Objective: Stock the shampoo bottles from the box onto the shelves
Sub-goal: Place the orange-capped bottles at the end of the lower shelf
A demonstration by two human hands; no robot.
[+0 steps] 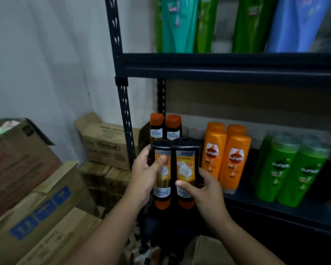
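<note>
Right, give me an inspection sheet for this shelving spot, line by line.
Surface: dark metal shelf, partly stocked.
Job's things: two Safi Shayla bottles, black, held side by side with orange caps down; two more Safi Shayla bottles stand on the shelf behind them.
Clutter: orange Sunsilk bottles; green Sunsilk bottles.
Grips: left hand holds one bottle, right hand the other.
Cables: nothing seen.
Surroundings: stacked cardboard boxes at left; upper shelf bottles, blurred.

Shayla on black bottles point(156, 133), Sunsilk orange bottles point(235, 159), Kimball box point(108, 146)
</note>
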